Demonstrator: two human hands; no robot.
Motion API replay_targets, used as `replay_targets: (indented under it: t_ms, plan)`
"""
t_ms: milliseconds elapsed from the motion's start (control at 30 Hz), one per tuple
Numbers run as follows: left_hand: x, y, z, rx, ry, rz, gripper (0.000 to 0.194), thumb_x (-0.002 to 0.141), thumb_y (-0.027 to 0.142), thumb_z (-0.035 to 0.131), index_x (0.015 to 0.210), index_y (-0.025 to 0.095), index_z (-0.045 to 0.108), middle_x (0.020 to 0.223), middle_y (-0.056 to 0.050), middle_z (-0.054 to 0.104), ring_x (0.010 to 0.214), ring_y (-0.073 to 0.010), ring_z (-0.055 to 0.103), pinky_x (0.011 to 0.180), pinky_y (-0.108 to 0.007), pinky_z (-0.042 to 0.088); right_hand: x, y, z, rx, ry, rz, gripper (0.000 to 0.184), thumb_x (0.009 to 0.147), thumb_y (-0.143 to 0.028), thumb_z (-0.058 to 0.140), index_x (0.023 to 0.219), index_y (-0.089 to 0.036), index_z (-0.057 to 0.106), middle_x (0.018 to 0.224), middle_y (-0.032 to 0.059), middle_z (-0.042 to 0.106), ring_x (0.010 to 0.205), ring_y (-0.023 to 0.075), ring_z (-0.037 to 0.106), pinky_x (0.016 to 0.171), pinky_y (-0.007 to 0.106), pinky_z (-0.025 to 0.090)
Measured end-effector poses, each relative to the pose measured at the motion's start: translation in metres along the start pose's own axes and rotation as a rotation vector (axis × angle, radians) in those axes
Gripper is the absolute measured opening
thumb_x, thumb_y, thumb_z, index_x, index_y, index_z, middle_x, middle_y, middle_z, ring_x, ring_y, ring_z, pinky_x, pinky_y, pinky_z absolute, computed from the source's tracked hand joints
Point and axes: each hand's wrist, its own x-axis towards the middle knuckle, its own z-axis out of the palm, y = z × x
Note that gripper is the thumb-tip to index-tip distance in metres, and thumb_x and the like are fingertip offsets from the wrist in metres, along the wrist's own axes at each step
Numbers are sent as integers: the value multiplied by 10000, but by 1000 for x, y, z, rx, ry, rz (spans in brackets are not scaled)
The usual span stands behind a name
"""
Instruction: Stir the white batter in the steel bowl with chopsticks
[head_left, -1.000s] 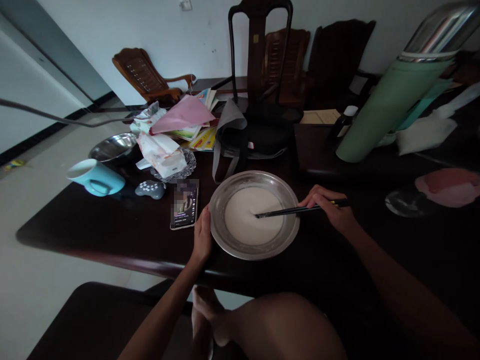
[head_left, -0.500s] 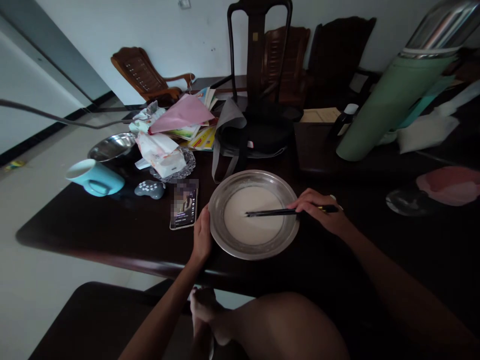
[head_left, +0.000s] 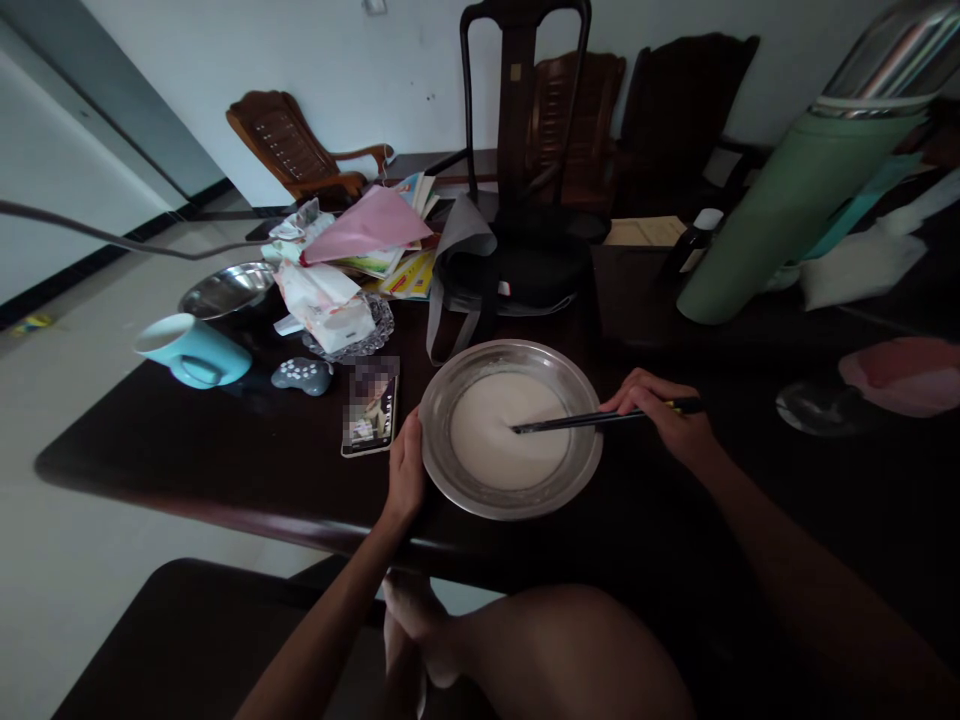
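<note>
A wide metal bowl [head_left: 437, 455] stands near the front edge of the dark table, holding a pale, milky batter [head_left: 499, 455]. My left hand [head_left: 407, 468] grips the bowl's left rim, thumb on the near side; its other fingers are mostly hidden by the bowl. Black chopsticks [head_left: 581, 423] are pinched in my right hand [head_left: 664, 412], to the right of the bowl. Their tips dip into the batter near its middle, where swirl marks show. Just left of the bowl lies a phone [head_left: 373, 410] with a lit screen.
At left are a light blue mug [head_left: 196, 352], a grey game controller [head_left: 302, 375] and another metal bowl [head_left: 225, 292]. Behind stand a tissue pack [head_left: 330, 308] on a glass dish and a black bag [head_left: 517, 275]. A tall green thermos [head_left: 787, 215] rises at right.
The chopsticks' tips moved left through the batter, then back right to the middle, and my right hand moved with them. My left hand stays on the bowl's rim.
</note>
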Motion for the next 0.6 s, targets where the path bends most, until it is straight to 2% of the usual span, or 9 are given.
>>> replay_targets:
  t_ms: [133, 300, 467, 600]
  plan:
    - [0, 2, 0, 6, 6, -11, 613, 920, 605, 341, 1192, 149, 647, 1180, -99, 689, 1154, -250, 581, 1039, -365, 410, -1, -1, 2, -34, -103, -12, 223, 925, -288, 561, 769, -257, 718, 857, 22, 751, 822, 201, 651, 762, 361, 496]
    - [0, 5, 0, 29, 3, -18, 609, 922, 601, 334, 1185, 152, 650, 1185, -96, 688, 1164, -251, 574, 1043, -369, 408, -1, -2, 2, -3, 2, 10, 287, 946, -278, 522, 720, -249, 697, 813, 16, 734, 780, 186, 649, 755, 350, 490]
    - [0, 4, 0, 44, 9, -14, 612, 926, 600, 325, 1193, 153, 647, 1208, -93, 678, 1194, -246, 554, 1056, -361, 397, -1, -3, 3, -50, -98, -23, 209, 921, -275, 569, 780, -263, 723, 878, 21, 753, 840, 203, 640, 770, 356, 491]
    - [0, 3, 0, 46, 5, -14, 629, 923, 612, 314, 1188, 151, 649, 1217, -97, 675, 1191, -246, 559, 1061, -361, 394, 0, -1, 2, -42, -2, -12, 266, 944, -275, 532, 744, -262, 708, 844, 13, 744, 810, 193, 642, 770, 354, 492]
